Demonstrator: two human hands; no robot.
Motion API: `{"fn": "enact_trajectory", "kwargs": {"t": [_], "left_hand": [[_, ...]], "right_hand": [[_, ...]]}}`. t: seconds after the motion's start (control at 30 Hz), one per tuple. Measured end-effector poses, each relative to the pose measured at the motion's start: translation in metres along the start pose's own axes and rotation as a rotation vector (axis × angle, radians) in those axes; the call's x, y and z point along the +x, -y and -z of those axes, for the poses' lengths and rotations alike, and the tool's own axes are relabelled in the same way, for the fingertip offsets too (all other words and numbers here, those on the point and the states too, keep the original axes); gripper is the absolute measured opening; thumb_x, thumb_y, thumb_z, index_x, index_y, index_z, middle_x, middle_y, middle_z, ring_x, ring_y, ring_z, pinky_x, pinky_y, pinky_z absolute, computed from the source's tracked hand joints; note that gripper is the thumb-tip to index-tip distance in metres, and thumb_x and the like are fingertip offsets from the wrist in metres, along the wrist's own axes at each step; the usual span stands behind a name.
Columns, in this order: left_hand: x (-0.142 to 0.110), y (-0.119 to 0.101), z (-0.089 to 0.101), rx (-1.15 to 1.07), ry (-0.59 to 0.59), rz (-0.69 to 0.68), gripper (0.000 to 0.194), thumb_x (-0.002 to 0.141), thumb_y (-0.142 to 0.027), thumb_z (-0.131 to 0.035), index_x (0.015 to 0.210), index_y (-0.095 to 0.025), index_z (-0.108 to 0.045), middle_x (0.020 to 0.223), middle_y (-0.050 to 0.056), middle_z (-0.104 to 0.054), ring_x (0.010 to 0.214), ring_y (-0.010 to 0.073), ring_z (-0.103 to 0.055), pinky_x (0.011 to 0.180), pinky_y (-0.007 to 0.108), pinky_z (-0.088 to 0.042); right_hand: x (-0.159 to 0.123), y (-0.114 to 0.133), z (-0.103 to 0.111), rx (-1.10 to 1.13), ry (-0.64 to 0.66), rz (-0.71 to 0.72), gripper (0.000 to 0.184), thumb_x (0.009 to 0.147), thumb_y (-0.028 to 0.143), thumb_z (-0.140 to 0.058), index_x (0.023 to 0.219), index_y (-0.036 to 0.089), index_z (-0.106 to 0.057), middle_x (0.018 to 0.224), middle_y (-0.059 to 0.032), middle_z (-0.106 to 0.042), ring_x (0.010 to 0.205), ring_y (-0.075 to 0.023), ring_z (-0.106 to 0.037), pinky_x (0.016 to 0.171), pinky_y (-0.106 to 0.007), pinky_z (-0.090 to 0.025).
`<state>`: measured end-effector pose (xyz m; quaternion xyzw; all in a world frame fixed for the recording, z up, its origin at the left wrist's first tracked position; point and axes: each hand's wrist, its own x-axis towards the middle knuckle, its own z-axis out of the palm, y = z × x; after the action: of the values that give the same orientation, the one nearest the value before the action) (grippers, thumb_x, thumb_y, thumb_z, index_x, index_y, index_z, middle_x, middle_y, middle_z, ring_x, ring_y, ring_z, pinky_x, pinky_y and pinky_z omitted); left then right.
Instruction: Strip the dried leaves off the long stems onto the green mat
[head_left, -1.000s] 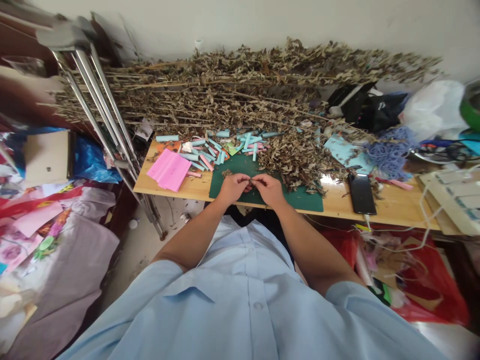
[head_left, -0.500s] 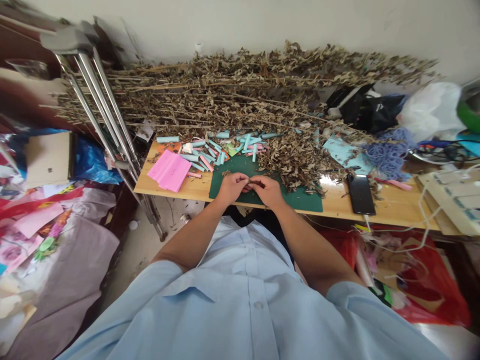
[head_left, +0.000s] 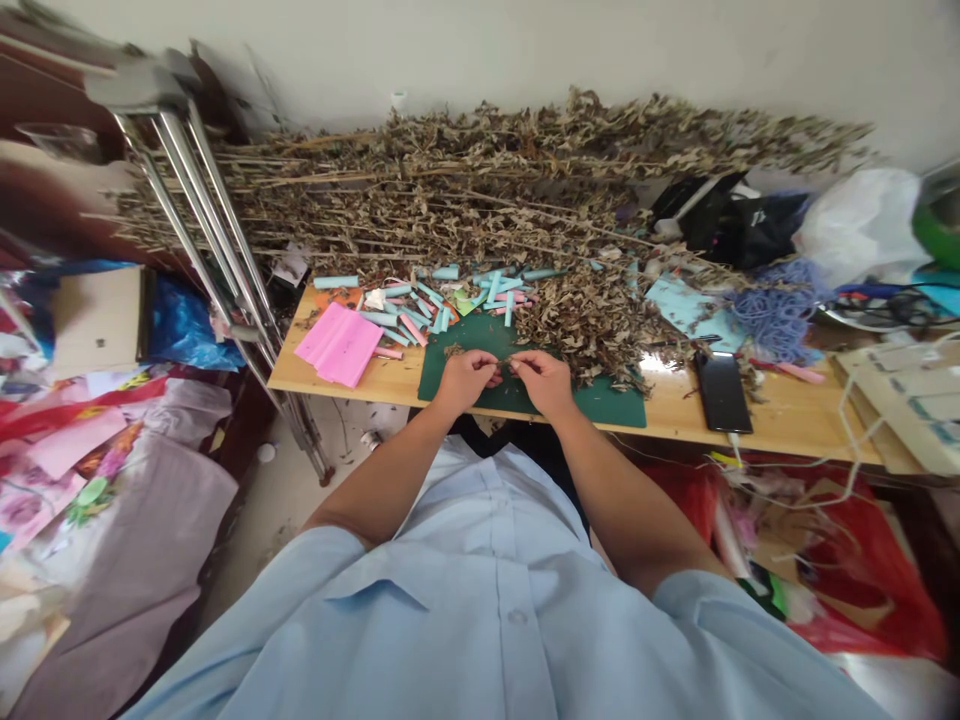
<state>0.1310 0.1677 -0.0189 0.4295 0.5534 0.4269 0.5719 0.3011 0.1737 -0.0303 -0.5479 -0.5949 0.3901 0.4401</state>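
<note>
Over a flat dark green mat [head_left: 611, 405] on the pale yellow wooden tabletop [head_left: 802, 415], the person's bare left hand [head_left: 466, 382] and bare right hand [head_left: 546, 380] are near each other, fingertips facing across a narrow gap. The right grip is pinched, thumb against finger, on a small brown dried-leaf scrap [head_left: 510, 368] (tiny and blurred at this size). The fingers of the left grip curl inward, but I cannot tell whether it is clenched on something or loose. The scrap is between the two hands, above the near part of the mat.

Just beyond the right hand, a loose heap of crumpled brown dried leaves [head_left: 585, 325] covers the mat's far right portion and spills onto the wood. Behind it, long dried stalks with grey-brown leaves [head_left: 420, 200] lie along the wall.

To the left of the mat is a folded bright pink paper sheet [head_left: 339, 343], with short pale blue and pink paper rolls [head_left: 493, 287] scattered between it and the leaf heap. Right of the mat lies a black rectangular phone [head_left: 724, 392], a white cable at its near end; beyond it sits a tangled bundle of periwinkle-blue cord [head_left: 776, 310]
</note>
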Motion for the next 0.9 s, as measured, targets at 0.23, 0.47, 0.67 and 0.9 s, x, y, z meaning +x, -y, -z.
{"fn": "enact_trajectory", "kwargs": {"t": [0.23, 0.47, 0.67, 0.9], "left_hand": [[-0.0049, -0.0052, -0.0001, 0.014, 0.013, -0.013, 0.013, 0.08, -0.011, -0.065, 0.091, -0.012, -0.072, 0.076, 0.003, -0.073, 0.067, 0.0131, -0.071, 0.065, 0.024, -0.06], [-0.0072, -0.0062, 0.0037, 0.019, 0.086, -0.063, 0.012, 0.083, -0.018, -0.067, 0.091, -0.012, -0.073, 0.076, 0.004, -0.073, 0.067, 0.0124, -0.07, 0.066, 0.024, -0.06], [-0.0052, -0.006, 0.0027, -0.022, 0.067, -0.021, 0.011, 0.085, -0.014, -0.063, 0.092, -0.011, -0.071, 0.073, 0.005, -0.072, 0.064, 0.0126, -0.07, 0.064, 0.024, -0.059], [-0.0043, -0.003, 0.0029, 0.006, 0.084, -0.047, 0.007, 0.082, -0.013, -0.066, 0.087, -0.012, -0.069, 0.073, 0.002, -0.071, 0.066, 0.0121, -0.071, 0.064, 0.023, -0.059]], "right_hand": [[-0.0023, 0.0061, -0.0038, -0.035, 0.088, 0.108, 0.017, 0.082, 0.038, -0.065, 0.084, 0.023, -0.074, 0.085, -0.0033, -0.073, 0.078, -0.019, -0.066, 0.077, -0.033, -0.054], [-0.0029, 0.0028, -0.007, -0.042, 0.102, 0.163, 0.013, 0.083, 0.035, -0.068, 0.087, 0.024, -0.073, 0.092, -0.0042, -0.072, 0.083, -0.019, -0.066, 0.079, -0.034, -0.055], [-0.0043, 0.0014, -0.0072, 0.007, 0.109, 0.122, 0.017, 0.082, 0.034, -0.067, 0.093, 0.024, -0.074, 0.096, -0.0035, -0.075, 0.086, -0.0197, -0.069, 0.085, -0.035, -0.055], [-0.0046, 0.002, -0.004, -0.049, 0.078, 0.136, 0.014, 0.083, 0.032, -0.065, 0.086, 0.022, -0.075, 0.084, -0.0024, -0.074, 0.074, -0.0176, -0.067, 0.074, -0.032, -0.053]]}}
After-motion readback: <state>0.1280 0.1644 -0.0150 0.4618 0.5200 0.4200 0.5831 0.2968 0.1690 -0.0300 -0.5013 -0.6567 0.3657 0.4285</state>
